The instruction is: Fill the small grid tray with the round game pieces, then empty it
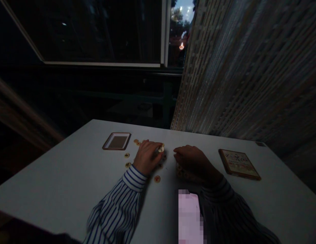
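My left hand (147,156) rests on a white table (71,176) with its fingers pinched on a small round yellow token (161,149). Several more round tokens (127,164) lie scattered around that hand. My right hand (192,159) lies knuckles up just to the right, its fingers curled over something light-coloured I cannot make out. Both arms wear striped shirt sleeves. The room is dim.
A shallow brown-rimmed box tray (116,141) sits at the back left of the tokens. A flat printed box lid (239,164) lies to the right. A lit phone screen (189,217) is near the front edge. A woven curtain (249,67) hangs behind; a dark window (96,30) at the back.
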Available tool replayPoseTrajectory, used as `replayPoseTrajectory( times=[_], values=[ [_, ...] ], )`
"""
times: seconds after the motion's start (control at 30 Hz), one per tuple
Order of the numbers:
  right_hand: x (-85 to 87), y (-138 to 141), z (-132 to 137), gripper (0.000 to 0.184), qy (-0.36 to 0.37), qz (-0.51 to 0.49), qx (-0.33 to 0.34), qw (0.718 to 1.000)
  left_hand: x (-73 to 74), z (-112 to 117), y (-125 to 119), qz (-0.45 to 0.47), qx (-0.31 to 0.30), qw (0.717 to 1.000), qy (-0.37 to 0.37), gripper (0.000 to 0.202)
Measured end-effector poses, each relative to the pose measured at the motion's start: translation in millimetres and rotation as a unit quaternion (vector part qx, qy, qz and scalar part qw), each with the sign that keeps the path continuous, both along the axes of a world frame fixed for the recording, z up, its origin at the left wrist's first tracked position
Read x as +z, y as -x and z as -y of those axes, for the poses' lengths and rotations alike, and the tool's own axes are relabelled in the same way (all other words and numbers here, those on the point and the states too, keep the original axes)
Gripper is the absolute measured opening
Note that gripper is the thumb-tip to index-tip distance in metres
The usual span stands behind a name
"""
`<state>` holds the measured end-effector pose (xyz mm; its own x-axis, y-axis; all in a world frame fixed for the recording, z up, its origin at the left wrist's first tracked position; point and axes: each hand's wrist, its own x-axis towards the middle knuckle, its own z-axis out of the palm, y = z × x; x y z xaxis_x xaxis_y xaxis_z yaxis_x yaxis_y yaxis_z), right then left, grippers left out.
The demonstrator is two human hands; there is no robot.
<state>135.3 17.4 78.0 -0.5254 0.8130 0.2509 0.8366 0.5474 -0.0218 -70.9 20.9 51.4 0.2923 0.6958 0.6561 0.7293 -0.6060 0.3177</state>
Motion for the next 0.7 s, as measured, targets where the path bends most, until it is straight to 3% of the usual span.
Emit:
replayPoseTrajectory(
  times=[0.5,0.7],
  values=[
    [7.0,-17.5,3.7,0.020,0.005,-0.060,-0.016,0.998,6.9,-3.1,-27.6,-0.008,-0.030,1.000,0.000,0.026],
    [5.2,-24.0,2.4,0.018,-0.003,-0.139,-0.038,0.990,10.8,-4.0,-40.3,-0.005,-0.047,0.999,-0.005,0.027]
  ],
)
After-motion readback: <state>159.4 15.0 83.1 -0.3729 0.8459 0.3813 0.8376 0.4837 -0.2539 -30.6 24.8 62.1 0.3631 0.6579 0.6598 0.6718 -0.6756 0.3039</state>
